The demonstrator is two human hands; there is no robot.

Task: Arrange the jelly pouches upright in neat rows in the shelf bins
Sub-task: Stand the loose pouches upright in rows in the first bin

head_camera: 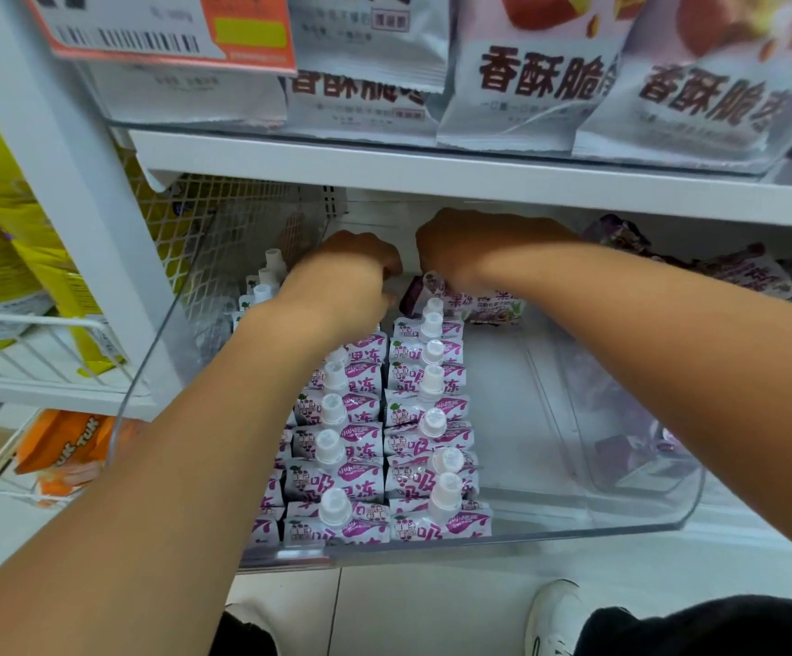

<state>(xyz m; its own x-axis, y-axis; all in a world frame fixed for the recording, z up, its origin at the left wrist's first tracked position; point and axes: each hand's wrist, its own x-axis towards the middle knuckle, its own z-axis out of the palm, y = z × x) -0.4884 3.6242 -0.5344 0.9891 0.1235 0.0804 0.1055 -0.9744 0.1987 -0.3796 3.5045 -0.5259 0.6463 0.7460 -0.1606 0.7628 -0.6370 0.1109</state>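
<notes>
Purple-and-white jelly pouches (413,442) with white screw caps stand upright in rows in a clear plastic shelf bin (574,527), filling its left part. Both hands reach to the back of the bin. My left hand (351,267) is curled over the far end of the middle row; what its fingers hold is hidden. My right hand (470,248) grips a jelly pouch (474,307) that lies tilted on its side at the back, behind the right row.
The bin's right part shows bare floor. Loose purple pouches (739,272) lie in a heap in the neighbouring bin at right. A white shelf board (432,168) hangs low over the hands, with silver snack bags (536,78) above. A wire mesh wall (223,229) bounds the left.
</notes>
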